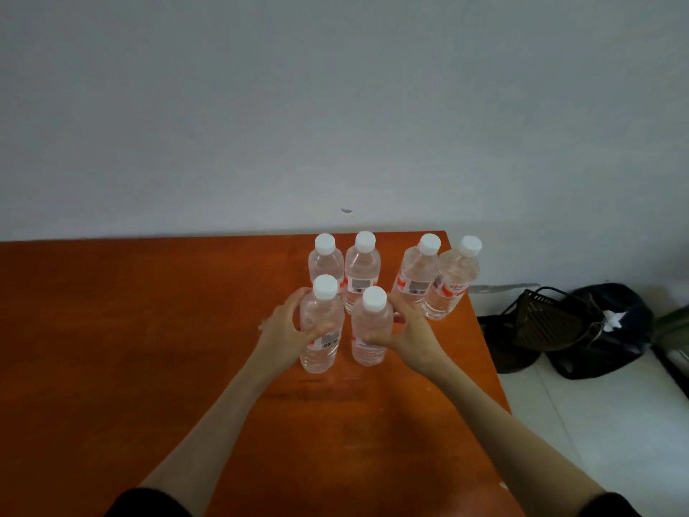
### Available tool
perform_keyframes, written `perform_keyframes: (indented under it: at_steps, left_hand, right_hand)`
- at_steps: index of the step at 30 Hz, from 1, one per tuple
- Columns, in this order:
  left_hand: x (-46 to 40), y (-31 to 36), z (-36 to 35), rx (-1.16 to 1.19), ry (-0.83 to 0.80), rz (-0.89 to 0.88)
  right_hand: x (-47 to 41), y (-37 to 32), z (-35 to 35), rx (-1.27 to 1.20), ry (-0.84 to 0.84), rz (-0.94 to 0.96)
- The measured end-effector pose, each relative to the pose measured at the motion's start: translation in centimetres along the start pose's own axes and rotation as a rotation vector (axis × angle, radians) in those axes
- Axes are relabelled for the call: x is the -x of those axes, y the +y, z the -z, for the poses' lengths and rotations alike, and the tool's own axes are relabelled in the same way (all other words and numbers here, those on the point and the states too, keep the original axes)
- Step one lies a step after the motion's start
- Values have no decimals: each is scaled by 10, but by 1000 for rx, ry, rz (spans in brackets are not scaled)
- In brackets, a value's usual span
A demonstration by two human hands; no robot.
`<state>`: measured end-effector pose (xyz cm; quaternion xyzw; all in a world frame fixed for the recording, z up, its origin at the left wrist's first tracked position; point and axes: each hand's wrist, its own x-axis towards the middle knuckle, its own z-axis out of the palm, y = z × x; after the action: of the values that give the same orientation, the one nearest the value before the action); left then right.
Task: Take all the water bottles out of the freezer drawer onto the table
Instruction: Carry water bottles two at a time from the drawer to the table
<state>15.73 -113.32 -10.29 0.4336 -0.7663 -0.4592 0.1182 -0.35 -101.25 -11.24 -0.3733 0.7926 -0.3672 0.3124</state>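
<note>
1. Head view: six clear water bottles with white caps stand upright on the orange-brown bench (149, 330), grouped near its far right corner, close to the pale wall (335, 106).
2. The left hand (287, 330) curls round the near-left bottle (321, 326), thumb across its label.
3. The right hand (406, 333) grips the near-right bottle (371, 326), just beside the near-left bottle; both bases appear to rest on the bench.
4. Behind the near-left bottle stand two more bottles (326, 261) (361, 270) side by side.
5. To the right of those, two further bottles (415, 272) (453, 278) touch each other at the bench corner.
6. On the floor right of the bench lie a dark basket (548, 322) and a black bag (615, 330).
</note>
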Motion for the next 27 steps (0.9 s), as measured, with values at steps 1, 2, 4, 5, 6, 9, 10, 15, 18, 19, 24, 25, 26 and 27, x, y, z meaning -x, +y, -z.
perform_keyframes:
  at_steps: [1, 2, 4, 5, 6, 9, 10, 15, 18, 19, 24, 25, 26, 27]
  left_hand:
    - [-6, -2, -2, 12, -17, -12]
    - [-11, -5, -3, 30, -20, -27]
    - [-18, -7, -7, 54, 7, -62]
    - [-22, -8, -8, 60, 20, -78]
    - [-25, -10, -10, 69, 21, -91]
    - [-32, -12, -13, 101, 8, -101]
    - [-34, -12, -14, 114, 12, -100]
    - [-43, -12, -15, 118, 27, -91]
    - [-42, -15, -17, 145, 31, -84]
    - [-40, -15, -18, 153, 45, -84]
    - [-34, -18, -24, 138, 111, -58]
    - [-32, -18, -25, 124, 120, -55]
    - [-30, -20, -26, 110, 127, -49]
    - [-28, -21, -27, 89, 134, -43]
  right_hand:
    - [-5, 0, -2, -1, 0, -10]
    - [-10, -1, -4, -4, 4, -18]
    - [-19, 0, -6, -16, 9, -26]
    - [-23, -1, -6, -19, 9, -27]
    - [-26, 0, -5, -19, 8, -30]
    - [-35, 2, -3, -24, 10, -20]
    - [-37, 3, -3, -29, 5, -25]
    - [-43, 4, -3, -65, -6, -29]
    - [-42, 3, -3, -142, -15, -60]
    - [-41, 3, -4, -166, -19, -66]
    - [-34, 1, -11, -242, -39, -48]
    - [-31, 1, -12, -235, -45, -42]
    - [-28, 2, -12, -220, -49, -40]
    - [-24, 4, -13, -194, -48, -45]
